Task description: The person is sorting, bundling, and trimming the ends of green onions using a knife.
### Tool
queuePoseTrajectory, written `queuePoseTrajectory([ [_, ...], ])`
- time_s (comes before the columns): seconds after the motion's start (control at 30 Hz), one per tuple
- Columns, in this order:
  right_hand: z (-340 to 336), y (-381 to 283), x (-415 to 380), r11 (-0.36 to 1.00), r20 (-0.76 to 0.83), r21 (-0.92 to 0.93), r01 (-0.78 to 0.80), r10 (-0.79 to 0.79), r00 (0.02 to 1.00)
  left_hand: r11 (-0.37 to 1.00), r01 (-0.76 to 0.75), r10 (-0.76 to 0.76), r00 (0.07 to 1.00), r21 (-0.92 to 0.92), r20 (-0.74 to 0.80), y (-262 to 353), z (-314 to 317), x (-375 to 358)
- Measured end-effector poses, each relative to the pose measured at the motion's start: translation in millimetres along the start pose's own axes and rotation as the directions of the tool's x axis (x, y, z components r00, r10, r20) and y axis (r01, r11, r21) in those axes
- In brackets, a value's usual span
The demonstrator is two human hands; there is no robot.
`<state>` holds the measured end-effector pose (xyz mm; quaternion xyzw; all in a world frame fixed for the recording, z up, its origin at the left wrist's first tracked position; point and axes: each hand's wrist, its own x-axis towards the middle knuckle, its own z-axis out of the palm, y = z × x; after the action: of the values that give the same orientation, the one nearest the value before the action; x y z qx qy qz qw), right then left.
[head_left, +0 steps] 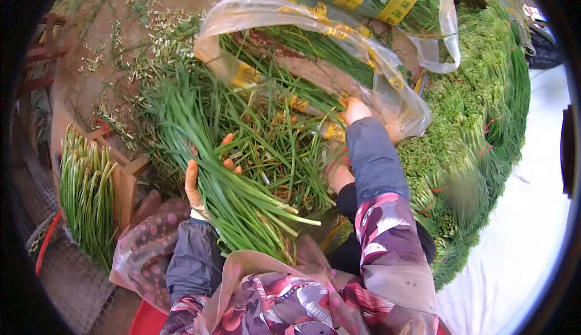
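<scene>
On littered ground, left hand (195,180) grips one chive bunch (227,180); right hand (354,110) enters one bag (315,50).

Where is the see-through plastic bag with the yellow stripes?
In the head view, the clear plastic bag with yellow printed bands lies upper centre, behind the loose green chives, with the right hand reaching its near edge.

Chive bunch (230,196) in left hand (196,180); plastic bag (315,62) ahead; stacked bundles (478,129) right.

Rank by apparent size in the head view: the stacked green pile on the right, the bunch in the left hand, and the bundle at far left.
1. Stacked green pile, clearly largest.
2. Bunch in the left hand and far-left bundle: look alike; not ranked.
</scene>
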<state>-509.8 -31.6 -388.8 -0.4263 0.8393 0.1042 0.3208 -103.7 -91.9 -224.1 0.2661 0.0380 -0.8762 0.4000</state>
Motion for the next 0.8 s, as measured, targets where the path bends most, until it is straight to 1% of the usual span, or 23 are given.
queuePoseTrajectory([
  [0.03,-2,-3,-1,0.998,-0.023,-0.071,-0.001,-0.001,1.0,1.0,0.008,-0.008,1.0,0.0,-0.018,-1,-2,-1],
  [0.07,-4,-14,1,0.981,0.053,-0.145,-0.127,0.136,0.989,0.997,0.078,-0.079,0.996,-0.017,-0.037,-2,-3,-1],
  [0.1,-5,-14,2,0.981,0.049,-0.148,-0.123,0.131,0.99,0.989,0.141,-0.143,0.989,-0.037,-0.046,-3,-2,0],
  [0.17,-4,-17,-5,0.985,0.054,-0.157,-0.074,0.084,0.995,0.994,0.061,-0.045,0.984,0.089,-0.171,-5,-2,0],
  [0.2,-15,-13,-12,0.991,-0.065,-0.125,-0.041,0.033,0.997,0.996,0.074,-0.063,0.983,0.059,-0.17,-6,-6,-1],
  [0.27,-63,-10,-22,0.994,-0.064,0.021,-0.109,0.11,0.992,0.989,0.147,-0.144,0.975,0.006,-0.168,0,-16,-7],
  [0.3,-58,23,-9,0.999,-0.362,0.034,0.033,-0.019,0.932,0.981,0.19,-0.191,0.971,-0.022,-0.146,1,-20,-11],
  [0.33,-78,36,-2,0.717,-0.158,0.697,0.03,0.112,0.981,0.979,0.202,-0.204,0.974,-0.028,-0.095,1,-18,-14],
  [0.37,-146,-9,-63,0.434,-0.077,0.9,0.027,0.098,0.992,0.976,0.214,-0.216,0.975,-0.036,-0.045,0,-17,-17],
  [0.4,-172,-14,-85,0.482,-0.132,0.871,0.093,0.048,0.99,0.976,0.212,-0.214,0.976,-0.05,-0.029,-1,-24,-18],
  [0.43,-189,-19,-104,0.526,-0.185,0.835,0.16,-0.006,0.983,0.964,0.245,-0.249,0.968,-0.098,-0.031,0,-24,-19],
  [0.47,-185,-32,-128,0.57,-0.252,0.791,0.222,-0.027,0.967,0.96,0.261,-0.262,0.965,-0.105,0.01,-2,-22,-23],
  [0.5,-174,-38,-147,0.652,-0.226,0.717,0.245,-0.115,0.967,0.955,0.273,-0.269,0.962,-0.111,0.049,-5,-11,-29],
  [0.53,-163,-44,-166,0.719,-0.198,0.635,0.282,-0.201,0.959,0.952,0.278,-0.272,0.96,-0.132,0.062,-10,-9,-34],
  [0.57,-166,-76,-211,0.807,-0.042,0.537,0.246,-0.266,0.963,0.967,0.24,-0.228,0.965,-0.087,0.133,-14,7,-40],
  [0.6,-170,-107,-256,0.874,0.115,0.418,0.249,-0.323,0.94,0.975,0.212,-0.199,0.968,-0.071,0.156,-18,15,-42],
  [0.63,-149,-115,-282,0.804,0.052,0.469,0.364,-0.437,0.898,0.982,0.183,-0.171,0.969,-0.054,0.178,-20,18,-44],
  [0.67,-140,-136,-313,0.822,0.183,0.513,0.247,-0.387,0.904,0.98,0.197,-0.195,0.961,0.01,0.196,-19,16,-47],
  [0.7,-135,-150,-341,0.834,0.312,0.537,0.126,-0.335,0.889,0.976,0.206,-0.218,0.952,0.076,0.214,-17,17,-52],
  [0.73,-122,-147,-355,0.839,0.286,0.491,0.237,-0.412,0.865,0.978,0.211,-0.204,0.932,0.01,0.301,-18,33,-59],
  [0.77,-110,-144,-365,0.83,0.262,0.438,0.344,-0.484,0.835,0.968,0.243,-0.213,0.929,-0.065,0.302,-18,38,-66],
  [0.8,-114,-149,-384,0.84,0.233,0.426,0.338,-0.462,0.856,0.976,0.218,-0.199,0.92,-0.017,0.338,-15,43,-72],
])
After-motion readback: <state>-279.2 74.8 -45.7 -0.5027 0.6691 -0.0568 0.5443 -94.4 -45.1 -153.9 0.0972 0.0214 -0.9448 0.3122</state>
